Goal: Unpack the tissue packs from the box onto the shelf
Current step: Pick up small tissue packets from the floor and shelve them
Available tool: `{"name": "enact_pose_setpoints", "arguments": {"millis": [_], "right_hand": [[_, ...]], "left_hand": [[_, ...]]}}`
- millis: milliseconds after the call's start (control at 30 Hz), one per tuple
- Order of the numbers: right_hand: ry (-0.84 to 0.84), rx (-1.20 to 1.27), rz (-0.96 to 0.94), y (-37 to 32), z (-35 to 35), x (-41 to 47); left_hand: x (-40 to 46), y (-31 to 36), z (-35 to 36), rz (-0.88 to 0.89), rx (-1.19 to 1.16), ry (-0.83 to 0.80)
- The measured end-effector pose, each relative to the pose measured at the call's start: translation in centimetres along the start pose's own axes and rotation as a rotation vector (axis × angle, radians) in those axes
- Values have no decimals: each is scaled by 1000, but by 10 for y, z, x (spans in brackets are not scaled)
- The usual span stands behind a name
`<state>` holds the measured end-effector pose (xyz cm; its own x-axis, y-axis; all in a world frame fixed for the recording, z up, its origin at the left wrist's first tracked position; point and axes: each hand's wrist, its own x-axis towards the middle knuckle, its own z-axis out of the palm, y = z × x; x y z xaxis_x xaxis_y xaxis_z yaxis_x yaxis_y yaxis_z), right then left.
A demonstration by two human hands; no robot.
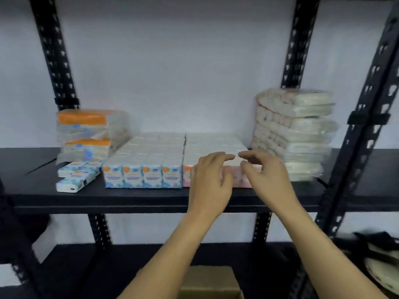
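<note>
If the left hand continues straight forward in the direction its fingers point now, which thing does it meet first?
Most likely the pink tissue block. The left hand already sits at its front top edge, fingers curled over it, pointing toward the wall. Whether they already touch it, I cannot tell: the picture is blurred there.

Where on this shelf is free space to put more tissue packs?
Bare shelf lies left of the two loose small packs, and more at the far right, past the tall white stack. The middle is crowded: blue packs and pink packs sit side by side, with both hands over them.
</note>
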<state>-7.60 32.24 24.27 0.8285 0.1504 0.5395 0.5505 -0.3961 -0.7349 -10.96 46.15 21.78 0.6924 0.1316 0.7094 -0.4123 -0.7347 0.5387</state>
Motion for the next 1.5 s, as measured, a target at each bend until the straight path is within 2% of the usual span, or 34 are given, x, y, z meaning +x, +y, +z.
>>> {"name": "enact_pose_setpoints", "arguments": {"millis": [200,400,467,600,767,1167,1500], "right_hand": [[158,-109,233,125,-106,-79],[214,-207,531,245,-156,-172],[216,-223,632,280,-161,-203],[120,-243,854,348,-151,-259],[15,-286,1087,426,-125,-317],[-317,-500,1398,563,-62,-386],[-478,-621,1222,619,-27,-394]], "left_hand": [[-50,35,144,-46,-164,-204],[-107,71,235,43,-174,-341],[-129,75,264,-16,-223,-478],[-176,55,331,-272,-146,-950],[-231,7,390,-380,94,-1223],[-305,-83,469,-297,307,-1497],[-345,-112,513,-212,251,-1527]]}}
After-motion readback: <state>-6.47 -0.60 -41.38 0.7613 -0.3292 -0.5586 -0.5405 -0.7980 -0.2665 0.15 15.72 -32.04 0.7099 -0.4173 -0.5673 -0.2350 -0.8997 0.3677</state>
